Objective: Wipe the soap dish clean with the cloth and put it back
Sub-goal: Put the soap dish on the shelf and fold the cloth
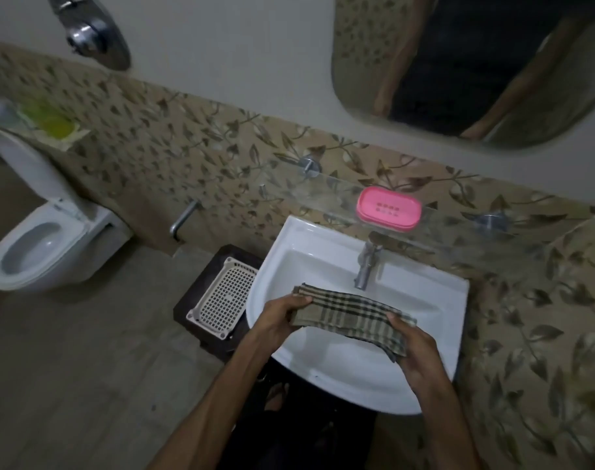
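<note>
The white sink (279, 245) was the middle of everything here. Right above its bowl, the person held a folded checked cloth (348, 315) with both hands. The left hand (282, 315) was closed on the cloth's left end, with the thumb on top. The right hand (416, 347) was closed on the cloth's right end, and its fingers were tucked under the folds. The pink soap dish (388, 207) sat behind the sink, on a clear glass shelf (458, 228) fixed to the leafy wall just above the tap (365, 264). The dish was well apart from both hands, and nobody was touching it. I could not see any soap on it. It looked like the job was only at its start: the cloth was being made ready, and the dish had not been wiped yet. Next, one hand would need to let go of the cloth, reach up past the tap, and lift the dish off the shelf. The other hand would have to keep the cloth bunched up for wiping. A white basket (221, 300) lay on the floor to the left of the sink, and a toilet (42, 239) stood farther left.
</note>
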